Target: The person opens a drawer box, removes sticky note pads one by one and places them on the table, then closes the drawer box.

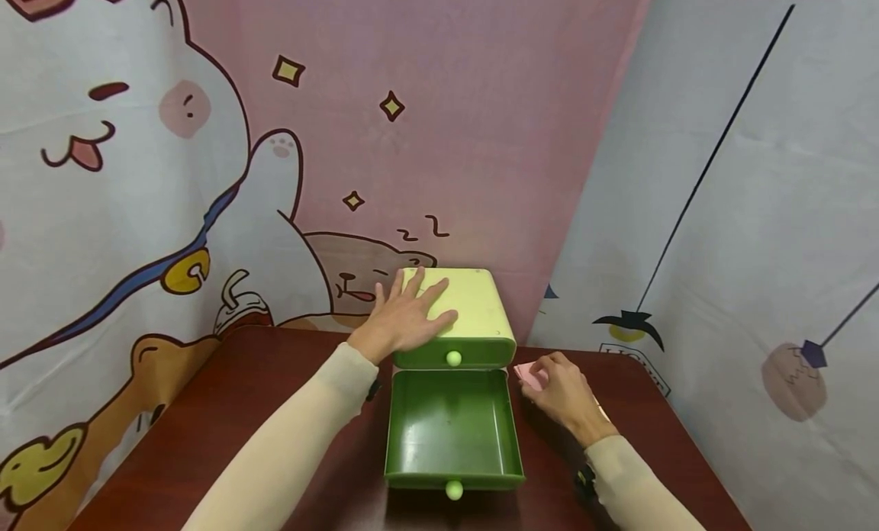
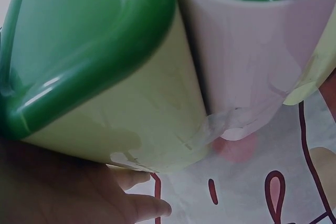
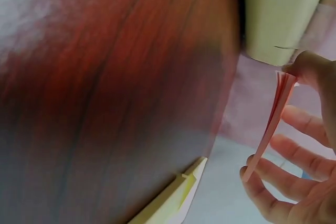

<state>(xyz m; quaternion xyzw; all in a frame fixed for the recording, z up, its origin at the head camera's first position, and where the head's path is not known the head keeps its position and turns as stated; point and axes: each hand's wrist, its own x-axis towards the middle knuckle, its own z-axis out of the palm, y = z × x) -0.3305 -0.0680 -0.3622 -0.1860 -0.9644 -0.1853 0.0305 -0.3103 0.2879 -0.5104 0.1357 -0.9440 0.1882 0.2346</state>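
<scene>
A small two-drawer box with a pale yellow case (image 1: 474, 302) stands on the table. Its upper green drawer (image 1: 419, 358) is closed. The lower green drawer (image 1: 449, 424) is pulled out, with nothing inside. My left hand (image 1: 405, 317) rests on the top of the case, fingers spread; in the left wrist view part of that hand (image 2: 79, 192) lies along the case (image 2: 121, 124). To the right of the box, my right hand (image 1: 563, 394) pinches a thin stack of pink paper (image 3: 270, 124) between thumb and fingertips.
A pale yellow pad (image 3: 168, 198) lies on the dark red-brown table (image 3: 105, 77), mostly hidden behind my right hand in the head view. A printed cartoon cloth (image 1: 481, 119) hangs behind the table and along its sides.
</scene>
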